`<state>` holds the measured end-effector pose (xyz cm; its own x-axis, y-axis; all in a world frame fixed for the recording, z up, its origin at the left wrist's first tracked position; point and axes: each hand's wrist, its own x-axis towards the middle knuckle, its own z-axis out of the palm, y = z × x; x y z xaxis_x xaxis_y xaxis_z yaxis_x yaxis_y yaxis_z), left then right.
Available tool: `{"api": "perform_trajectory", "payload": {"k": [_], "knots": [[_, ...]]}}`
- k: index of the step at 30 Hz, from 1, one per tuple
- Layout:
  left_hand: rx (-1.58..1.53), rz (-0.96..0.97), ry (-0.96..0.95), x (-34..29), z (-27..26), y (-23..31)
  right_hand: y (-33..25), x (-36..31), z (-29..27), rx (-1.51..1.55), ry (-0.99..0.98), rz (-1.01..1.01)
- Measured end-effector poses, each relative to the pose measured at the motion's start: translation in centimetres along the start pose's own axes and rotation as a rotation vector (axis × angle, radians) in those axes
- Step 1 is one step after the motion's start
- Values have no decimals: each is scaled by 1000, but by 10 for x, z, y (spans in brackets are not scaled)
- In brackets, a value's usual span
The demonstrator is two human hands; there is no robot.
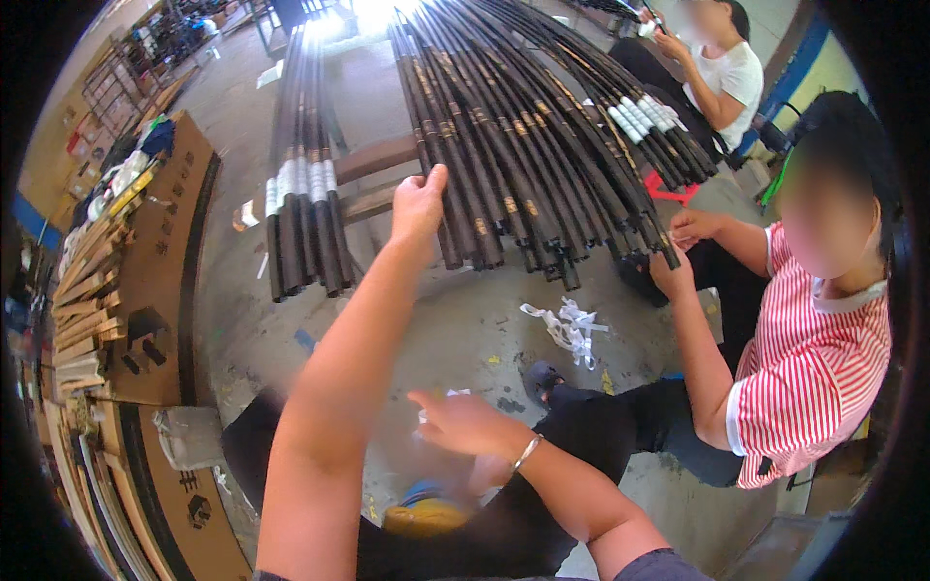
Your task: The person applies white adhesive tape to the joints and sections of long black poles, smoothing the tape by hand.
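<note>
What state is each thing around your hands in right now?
Left hand: against the middle rods, thumb up; grip unclear
Right hand: over the lap, blurred; grip unclear
Middle rods: fanned out, near ends uneven
Left rods: side by side, white-banded near their ends
Right rods: some white-banded
White strips: loose, tangled on the floor
Bracelet: worn on the right wrist

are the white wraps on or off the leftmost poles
On: the white wraps cover the visible sides of the leftmost poles, a little above their near ends.
</note>
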<state>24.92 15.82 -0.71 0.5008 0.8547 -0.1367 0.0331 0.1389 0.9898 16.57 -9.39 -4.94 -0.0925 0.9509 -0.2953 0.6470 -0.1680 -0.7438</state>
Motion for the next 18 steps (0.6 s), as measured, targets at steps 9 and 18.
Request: {"api": "perform_trajectory", "payload": {"k": [9,18], "knots": [[110,59,122,-44,-22,26,-3,5,5,-21,6,-15],[-4,-22,111,-139,-54,27,-16,-3,-15,-37,-71,84]]}}
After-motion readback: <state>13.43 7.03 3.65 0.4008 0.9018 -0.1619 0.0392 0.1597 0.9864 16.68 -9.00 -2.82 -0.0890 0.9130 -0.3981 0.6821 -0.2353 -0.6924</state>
